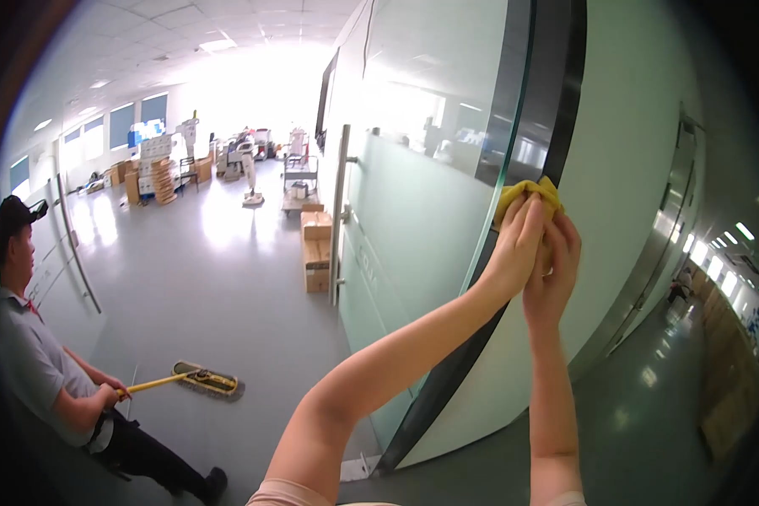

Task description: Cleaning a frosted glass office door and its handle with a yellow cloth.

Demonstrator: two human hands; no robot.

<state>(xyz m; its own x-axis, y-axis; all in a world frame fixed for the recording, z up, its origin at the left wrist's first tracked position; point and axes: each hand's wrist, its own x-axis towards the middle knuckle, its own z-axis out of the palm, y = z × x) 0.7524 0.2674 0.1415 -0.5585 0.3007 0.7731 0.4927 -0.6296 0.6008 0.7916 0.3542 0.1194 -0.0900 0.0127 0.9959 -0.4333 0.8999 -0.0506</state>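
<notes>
Both my hands are raised to the dark door frame [572, 76], beside the edge of a partly frosted glass door [417, 209]. Fingers of my left hand [515, 250] press a yellow cloth [531, 193] against the frame. My right hand [556, 272] sits just to the right, its fingers around the lower part of the same cloth, close against the left hand. Part of the cloth is hidden behind the fingers. A long metal pull handle [340, 215] stands on the door's far edge.
At the left a person [50, 360] in a cap holds a yellow-handled dust mop [205, 379] on the grey floor. Cardboard boxes [316, 253] are stacked beyond the glass door. A trolley [300, 183] stands farther back. On the right, a corridor runs past a metal door [661, 234].
</notes>
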